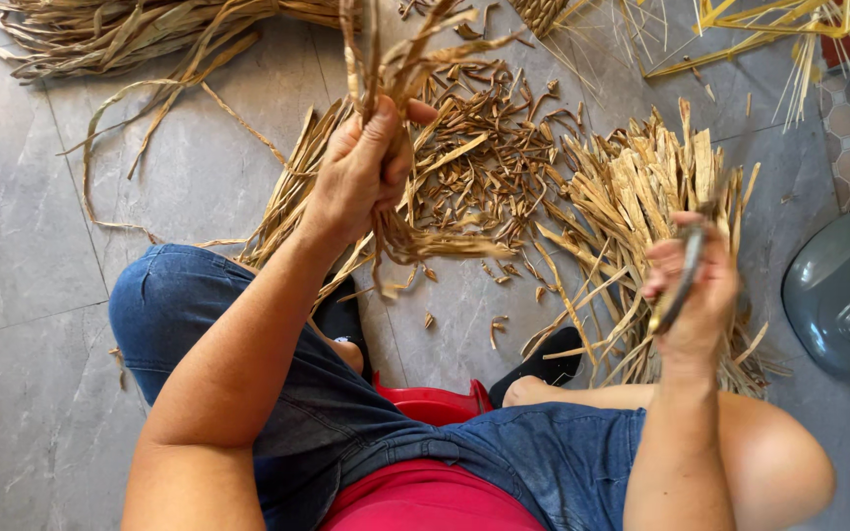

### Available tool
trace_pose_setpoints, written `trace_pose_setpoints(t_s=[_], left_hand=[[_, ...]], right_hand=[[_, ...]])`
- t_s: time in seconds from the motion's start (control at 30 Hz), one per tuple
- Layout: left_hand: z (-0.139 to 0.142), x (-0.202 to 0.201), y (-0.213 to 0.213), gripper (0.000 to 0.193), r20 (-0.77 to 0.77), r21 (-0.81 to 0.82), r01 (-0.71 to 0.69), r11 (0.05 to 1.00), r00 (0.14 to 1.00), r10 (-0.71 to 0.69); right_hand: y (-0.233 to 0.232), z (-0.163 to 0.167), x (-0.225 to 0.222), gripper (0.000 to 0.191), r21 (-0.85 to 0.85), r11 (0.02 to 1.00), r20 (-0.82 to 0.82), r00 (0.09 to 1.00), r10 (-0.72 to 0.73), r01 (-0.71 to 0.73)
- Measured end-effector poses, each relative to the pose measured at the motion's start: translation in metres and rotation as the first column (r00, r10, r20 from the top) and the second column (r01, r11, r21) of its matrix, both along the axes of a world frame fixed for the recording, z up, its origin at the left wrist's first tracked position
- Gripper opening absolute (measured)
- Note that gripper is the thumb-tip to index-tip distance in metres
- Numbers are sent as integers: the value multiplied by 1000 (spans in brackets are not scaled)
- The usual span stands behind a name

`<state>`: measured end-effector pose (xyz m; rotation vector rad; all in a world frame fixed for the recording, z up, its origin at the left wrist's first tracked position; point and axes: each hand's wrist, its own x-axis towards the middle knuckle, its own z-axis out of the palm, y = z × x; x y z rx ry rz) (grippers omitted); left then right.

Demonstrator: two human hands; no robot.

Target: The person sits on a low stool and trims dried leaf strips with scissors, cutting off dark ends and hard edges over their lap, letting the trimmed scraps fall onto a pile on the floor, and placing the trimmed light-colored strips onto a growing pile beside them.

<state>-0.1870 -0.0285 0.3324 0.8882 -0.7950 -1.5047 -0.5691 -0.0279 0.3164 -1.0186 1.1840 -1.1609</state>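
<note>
Left hand (364,169) has a tight grip on a leaf bundle (397,221); right hand (693,285) is closed on a knife (682,280). Best to keep the bundle taut, blade angled away from the fingers.

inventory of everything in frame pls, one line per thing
dried leaf bundle: one, tan, gripped in left hand
curved tool: one, dark, in right hand
trimmed strip pile: one, straw, floor right
cut scraps: many, brown, floor centre
long uncut leaves: one heap, tan, top left
stool: one, red, under the person
grey appliance: one, right edge
tiled floor: grey
left hand: shut on bundle
right hand: shut on tool
</note>
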Motion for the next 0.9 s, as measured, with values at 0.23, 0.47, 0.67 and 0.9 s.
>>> trace_pose_setpoints(t_s=[0.23, 0.47, 0.67, 0.9], left_hand=[[7, -32, 10, 59, 253, -50, 102, 994, 963, -86], [12, -43, 12, 59, 444, -109, 135, 985, 893, -73], [-1, -42, 11, 48, 351, -86, 81, 993, 935, -46], [-3, -38, 11, 49, 613, -150, 150, 977, 790, -27]], right_hand=[[38, 4, 56, 72, 124, 872, 0, 879, 477, -474], [34, 26, 77, 78, 96, 883, -420, 786, 454, -459], [32, 39, 89, 76, -52, 883, -614, 713, 339, -466], [30, 39, 95, 72, -113, 880, -666, 692, 278, -462]])
